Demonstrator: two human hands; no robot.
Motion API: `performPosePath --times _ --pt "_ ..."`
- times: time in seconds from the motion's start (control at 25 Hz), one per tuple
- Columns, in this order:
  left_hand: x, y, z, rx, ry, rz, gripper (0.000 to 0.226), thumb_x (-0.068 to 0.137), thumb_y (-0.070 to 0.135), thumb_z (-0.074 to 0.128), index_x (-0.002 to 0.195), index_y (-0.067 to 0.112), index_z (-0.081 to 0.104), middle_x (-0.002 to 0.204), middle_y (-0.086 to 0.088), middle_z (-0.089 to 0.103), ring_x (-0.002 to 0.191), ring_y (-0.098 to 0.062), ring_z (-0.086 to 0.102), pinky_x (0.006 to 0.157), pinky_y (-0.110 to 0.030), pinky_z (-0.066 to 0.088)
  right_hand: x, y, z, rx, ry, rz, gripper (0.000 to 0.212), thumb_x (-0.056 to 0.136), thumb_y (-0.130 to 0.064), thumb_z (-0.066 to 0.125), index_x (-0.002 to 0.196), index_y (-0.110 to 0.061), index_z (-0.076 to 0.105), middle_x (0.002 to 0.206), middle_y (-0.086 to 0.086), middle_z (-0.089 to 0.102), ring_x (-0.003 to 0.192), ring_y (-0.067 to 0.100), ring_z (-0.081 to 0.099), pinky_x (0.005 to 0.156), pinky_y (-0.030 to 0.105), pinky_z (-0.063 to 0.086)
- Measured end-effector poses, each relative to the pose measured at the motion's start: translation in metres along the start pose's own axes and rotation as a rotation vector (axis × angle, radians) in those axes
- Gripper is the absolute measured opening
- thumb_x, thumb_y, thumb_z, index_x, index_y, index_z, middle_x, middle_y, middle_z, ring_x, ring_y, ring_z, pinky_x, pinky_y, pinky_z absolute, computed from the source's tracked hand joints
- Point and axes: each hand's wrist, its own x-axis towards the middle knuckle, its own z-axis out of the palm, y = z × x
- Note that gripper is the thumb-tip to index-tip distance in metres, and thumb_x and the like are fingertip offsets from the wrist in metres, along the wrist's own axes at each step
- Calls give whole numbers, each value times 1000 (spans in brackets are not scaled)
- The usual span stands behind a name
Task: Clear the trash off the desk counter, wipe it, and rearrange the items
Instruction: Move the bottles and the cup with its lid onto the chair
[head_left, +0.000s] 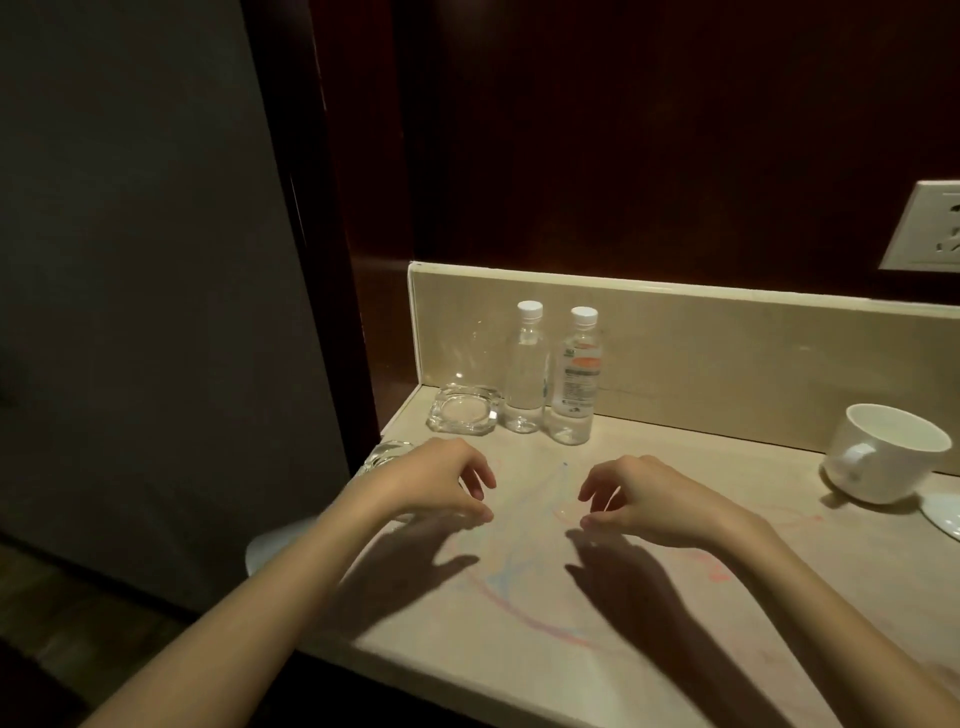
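Observation:
The beige stone counter (519, 639) carries faint red and blue scribble marks (509, 587) across its middle. My left hand (441, 483) and my right hand (639, 499) hover just above those marks, fingers loosely curled and holding nothing. Two clear water bottles with white caps stand at the back left, one plain (525, 376) and one labelled (576, 379). A glass ashtray (464, 415) sits to their left. A white cup (883, 452) lies tilted at the right, beside a white saucer (943, 512).
A clear glass object (387, 454) sits at the counter's left edge, partly behind my left wrist. A dark wood panel and a grey wall close off the left side. A white wall socket (927, 226) is mounted above the backsplash (727, 348).

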Motion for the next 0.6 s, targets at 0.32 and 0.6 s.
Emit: performPosePath --times 0.32,0.6 --pt "105 -25 -42 -138 241 21 64 75 35 80 129 13 53 109 0 63 98 -15 62 90 -29 50 72 20 -18 133 234 230 42 82 -39 70 114 -14 58 100 0 68 89 17 66 78 30 50" --pt "164 -31 -34 -288 231 49 87 72 31 82 142 14 32 141 -5 47 121 -18 52 101 -34 44 113 31 -21 250 395 278 70 78 -39 74 132 -12 38 125 3 54 107 13 53 87 27 45"
